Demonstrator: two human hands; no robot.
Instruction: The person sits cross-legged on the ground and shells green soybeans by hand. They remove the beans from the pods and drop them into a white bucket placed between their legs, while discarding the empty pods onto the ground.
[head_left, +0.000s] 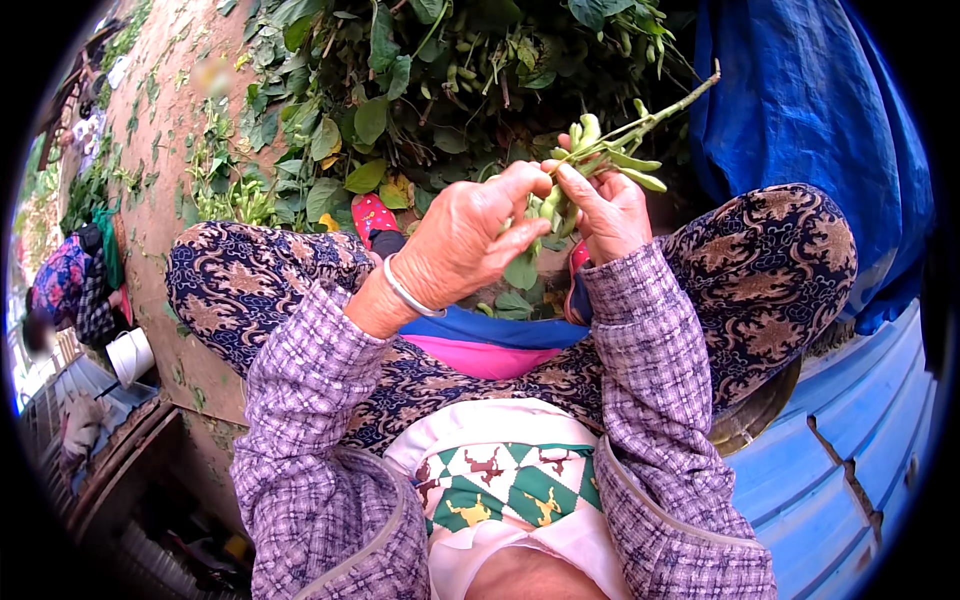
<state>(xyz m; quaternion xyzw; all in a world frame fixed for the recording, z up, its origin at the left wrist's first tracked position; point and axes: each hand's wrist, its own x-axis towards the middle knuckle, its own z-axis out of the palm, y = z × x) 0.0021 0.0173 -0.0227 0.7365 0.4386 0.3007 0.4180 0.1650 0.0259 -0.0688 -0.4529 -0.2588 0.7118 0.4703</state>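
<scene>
Nearest, between the patterned trouser legs (770, 255), I note a pink and blue piece (485, 360); from my station I cannot tell whether it is cloth or a container. Beside the right thigh, a brass-coloured round rim (757, 420) shows in part; its contents are hidden.

Forward of these, both hands are raised over the gap between the knees. The right hand (615, 215) is clamped on the green stem (681, 104), thumb pressed over it. I find the stem's long axis slanting from the fingertips forward and to the right, its bare end pointing away from the body. The pods (589, 130) cluster at the near end, between the two hands. The left hand (470, 235) sits nearer the lower pods, fingers curled beside them; I cannot tell whether its pinch is closed on one.

Beyond lies a leafy heap (370, 120) on bare ground (175, 110), a blue tarp (800, 120) along its right edge. Far left stands a white bucket (130, 357), contents not discernible.
</scene>
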